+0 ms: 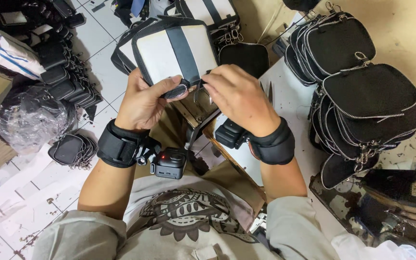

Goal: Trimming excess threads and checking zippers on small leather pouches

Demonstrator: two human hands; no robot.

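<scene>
- Watching the head view: both hands hold one small white pouch (172, 55) with black trim and a black centre stripe, up in front of the chest, above the lap.
- Left hand (143, 98) grips the pouch's lower left corner; thumb lies across the black edge, fingers wrapped behind, clamped on it.
- Right hand (239, 94) sits at the pouch's lower right edge, fingertips pinched together at the zipper end; I can't tell exactly what they pinch, it's hidden under the fingers.
- Both wrists carry black straps; a small camera (169, 163) hangs off the left strap, another black unit off the right.
- More white-and-black pouches (213, 12) lie just behind the held one.
- Stack of black zippered pouches (362, 91) to the right on the worktable (290, 103), well apart from the hands.
- A row of black pouches (63, 77) lies on the tiled floor (97, 43) at left, with a crumpled clear plastic bag (30, 120) near it.
- Scissors' tip shows just beside the right hand, mostly hidden.
</scene>
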